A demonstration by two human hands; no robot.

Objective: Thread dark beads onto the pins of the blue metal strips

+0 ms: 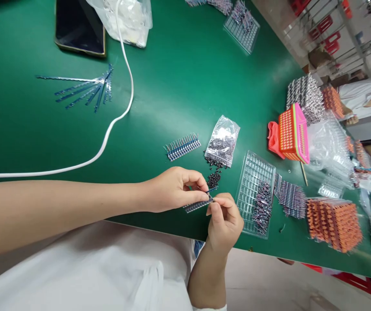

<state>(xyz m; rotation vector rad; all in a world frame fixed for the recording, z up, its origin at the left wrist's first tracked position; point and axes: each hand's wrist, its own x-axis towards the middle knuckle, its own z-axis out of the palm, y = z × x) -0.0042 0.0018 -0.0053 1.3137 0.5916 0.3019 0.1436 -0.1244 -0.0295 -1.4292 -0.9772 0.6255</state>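
The green worktop (59, 138) filled most of the scene. A white cable (108, 131) curved over its left part. On the right lay a clear tray (246, 190), with dark parts heaped in its right side; farther right stood an orange stack (332, 224). A phone (80, 28) lay at the far left, and a basket (289, 134) stood beyond the stack. Over the near edge, the left hand (172, 188) had its thumb and fingers closed, and the right hand (226, 222), left of the tray, was drawn into a pinch. Just beyond them lay a clear bag (222, 140), and left of it a row of parts (183, 147). The strip (196, 206) was in the left hand's grip, its right end pinched by the right hand; anything else between those fingertips was too small to tell. Dark beads (214, 179) lay loose between bag and hands.
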